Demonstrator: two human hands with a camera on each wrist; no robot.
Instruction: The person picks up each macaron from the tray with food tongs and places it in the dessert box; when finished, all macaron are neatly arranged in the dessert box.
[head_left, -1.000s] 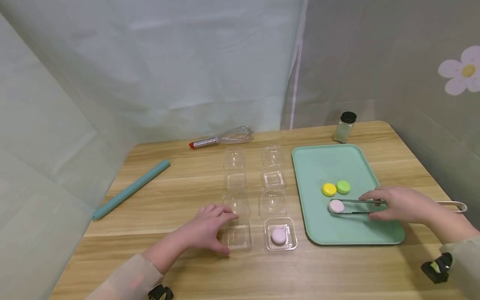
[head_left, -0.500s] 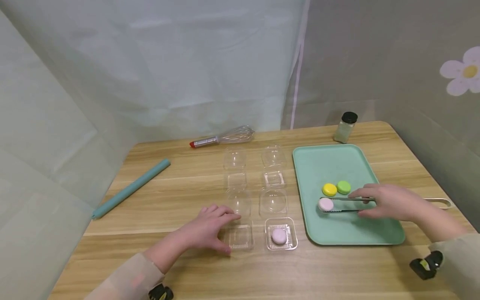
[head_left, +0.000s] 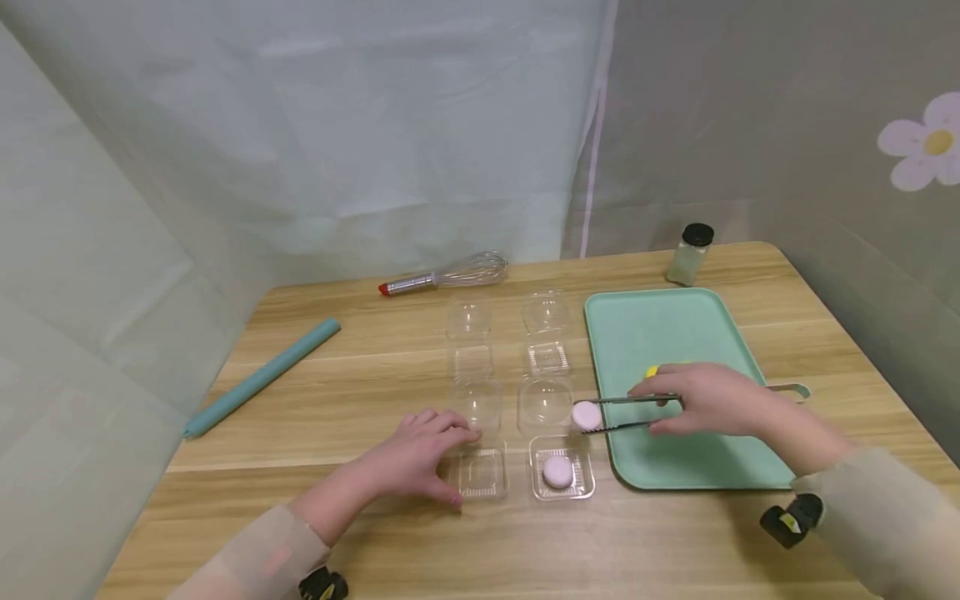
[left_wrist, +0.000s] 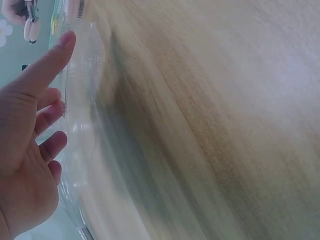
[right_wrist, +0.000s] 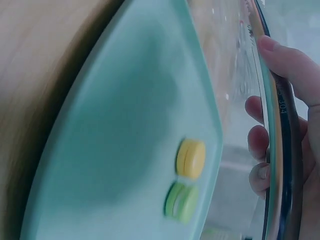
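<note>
Pinching metal tongs (head_left: 626, 412), the right hand (head_left: 701, 400) carries a pink macaron (head_left: 587, 415) just left of its fingers, off the green tray (head_left: 637, 321). Loosening the squeeze could drop it short of the empty clear box (head_left: 477, 473) that the left hand (head_left: 412, 457) steadies with lightly curled fingers.

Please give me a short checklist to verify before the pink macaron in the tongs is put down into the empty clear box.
1. Tongs grip the pink macaron: ok.
2. Right hand holds the tongs firmly: ok.
3. Left hand steadies the empty clear box: ok.
4. That box is open and holds nothing: ok.
5. Macaron is over the empty box: not ok; it hangs by the tray edge, above the filled box.
6. Macaron undamaged: cannot tell.
</note>
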